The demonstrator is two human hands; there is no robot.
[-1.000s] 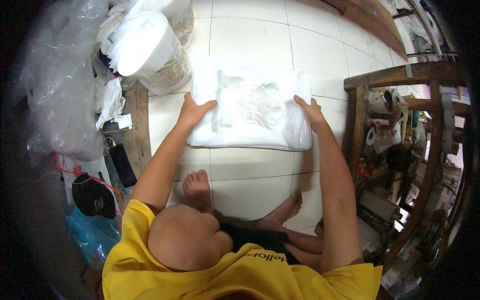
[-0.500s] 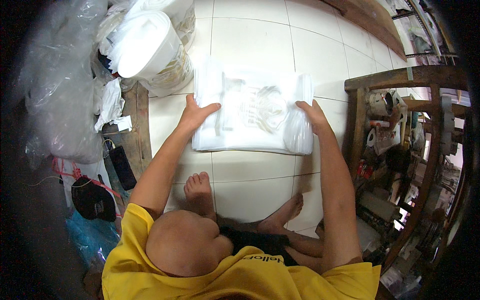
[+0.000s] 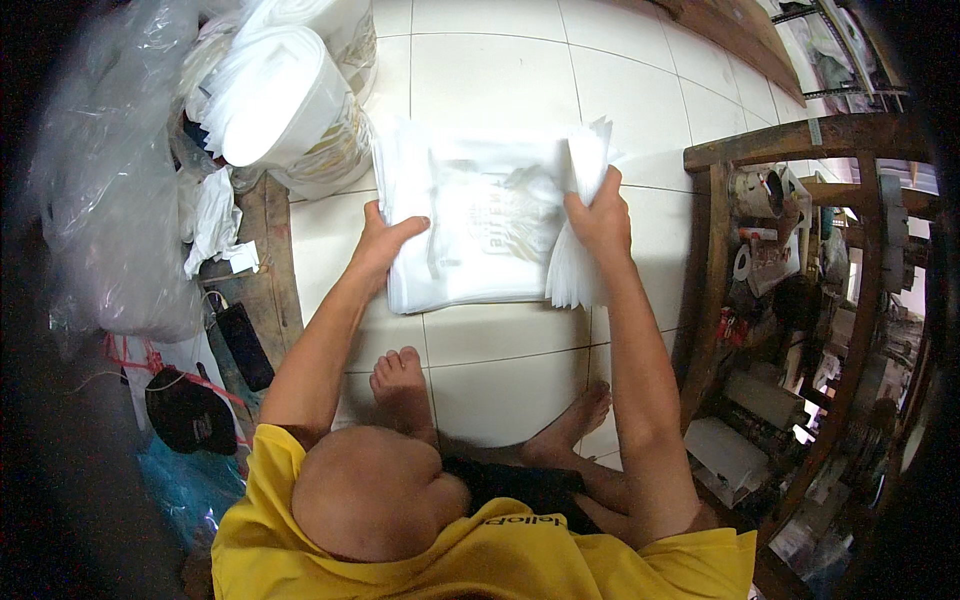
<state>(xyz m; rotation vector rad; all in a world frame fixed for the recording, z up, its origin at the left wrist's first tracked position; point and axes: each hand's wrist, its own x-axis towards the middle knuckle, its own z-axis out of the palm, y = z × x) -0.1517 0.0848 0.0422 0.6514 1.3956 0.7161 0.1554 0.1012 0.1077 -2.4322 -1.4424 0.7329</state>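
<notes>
A stack of white printed plastic bags (image 3: 490, 220) is held between my hands above the tiled floor. My left hand (image 3: 383, 240) grips its left edge, thumb on top and fingers underneath. At the opposite edge my right hand (image 3: 600, 215) is closed on the stack, and that end curls up with its layers fanned out. Gold and grey print shows on the top bag, partly washed out by glare. The fingers beneath the stack are hidden.
Rolled bundles of white printed bags (image 3: 290, 110) stand at upper left, beside clear plastic sheeting (image 3: 110, 200). A phone (image 3: 243, 345) and a black cap (image 3: 188, 412) lie at left. A wooden frame (image 3: 800, 140) with cluttered shelves stands at right.
My right hand has moved inward and curled the right end of the stack upward, so its layers fan apart. My left hand keeps its hold on the left edge.
</notes>
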